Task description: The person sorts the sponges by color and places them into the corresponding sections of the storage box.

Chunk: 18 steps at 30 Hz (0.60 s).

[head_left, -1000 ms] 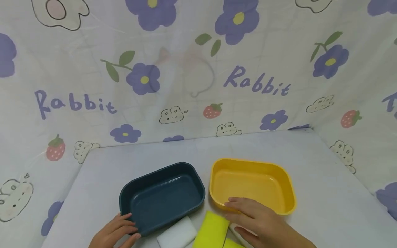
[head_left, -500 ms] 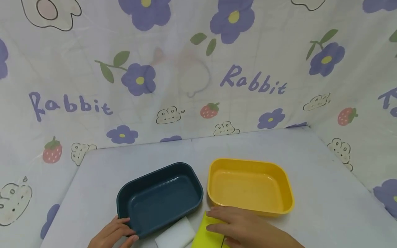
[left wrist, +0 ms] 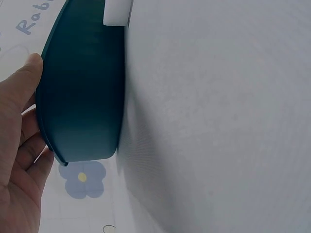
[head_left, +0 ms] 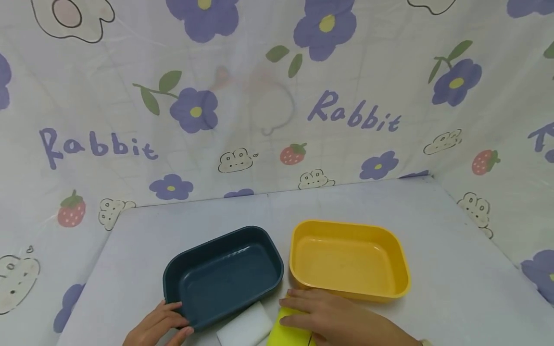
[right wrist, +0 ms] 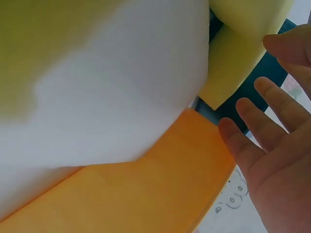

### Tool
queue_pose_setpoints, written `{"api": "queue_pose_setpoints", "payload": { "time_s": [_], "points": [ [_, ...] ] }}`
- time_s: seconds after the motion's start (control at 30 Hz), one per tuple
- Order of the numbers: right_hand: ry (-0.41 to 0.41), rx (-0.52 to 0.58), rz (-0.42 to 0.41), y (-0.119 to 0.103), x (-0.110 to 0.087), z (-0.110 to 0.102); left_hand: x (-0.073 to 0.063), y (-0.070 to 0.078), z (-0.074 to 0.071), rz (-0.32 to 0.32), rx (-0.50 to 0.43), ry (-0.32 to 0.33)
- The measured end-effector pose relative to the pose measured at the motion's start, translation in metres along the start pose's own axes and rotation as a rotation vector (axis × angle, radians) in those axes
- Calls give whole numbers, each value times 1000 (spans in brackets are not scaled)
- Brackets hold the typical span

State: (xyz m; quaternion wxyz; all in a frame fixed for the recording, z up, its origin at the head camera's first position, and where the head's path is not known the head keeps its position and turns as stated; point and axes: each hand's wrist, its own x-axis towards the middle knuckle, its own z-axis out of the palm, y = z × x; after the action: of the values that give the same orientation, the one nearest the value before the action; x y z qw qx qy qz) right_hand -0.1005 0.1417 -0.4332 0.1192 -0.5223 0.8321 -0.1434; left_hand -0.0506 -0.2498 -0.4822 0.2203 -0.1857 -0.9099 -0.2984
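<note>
At the near left corner of a dark blue plastic basin (head_left: pixel 222 274), my left hand (head_left: pixel 157 324) holds the rim; in the left wrist view its thumb and curled fingers (left wrist: pixel 36 160) lie along that edge. My right hand (head_left: pixel 335 317) is over a bright yellow sponge-like block (head_left: pixel 287 331), fingers spread and fairly straight. In the right wrist view the thumb tip meets the side of a yellow block (right wrist: pixel 233 63), while the other fingers (right wrist: pixel 252 114) stand apart from it. The right hand hides part of the block.
A yellow basin (head_left: pixel 348 257) stands right of the dark blue one. Between the left hand and the yellow block lies a white block (head_left: pixel 246 327). Another white block (right wrist: pixel 131 97) fills much of the right wrist view. A patterned cloth (head_left: pixel 259 96) hangs behind the white table (head_left: pixel 450 240).
My right hand has come down and left from beside the yellow basin's front rim onto the yellow block. The left hand stays at the dark blue basin's corner.
</note>
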Motion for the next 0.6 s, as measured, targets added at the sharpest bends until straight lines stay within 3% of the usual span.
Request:
{"api": "queue_pose_setpoints", "payload": {
  "time_s": [0.33,0.6],
  "points": [
    [-123,100,55,-4,6,0,0,-1,2,4,3,0],
    [-196,74,52,-6,12,-8,-1,-2,2,-11,-16,-1]
  ]
}}
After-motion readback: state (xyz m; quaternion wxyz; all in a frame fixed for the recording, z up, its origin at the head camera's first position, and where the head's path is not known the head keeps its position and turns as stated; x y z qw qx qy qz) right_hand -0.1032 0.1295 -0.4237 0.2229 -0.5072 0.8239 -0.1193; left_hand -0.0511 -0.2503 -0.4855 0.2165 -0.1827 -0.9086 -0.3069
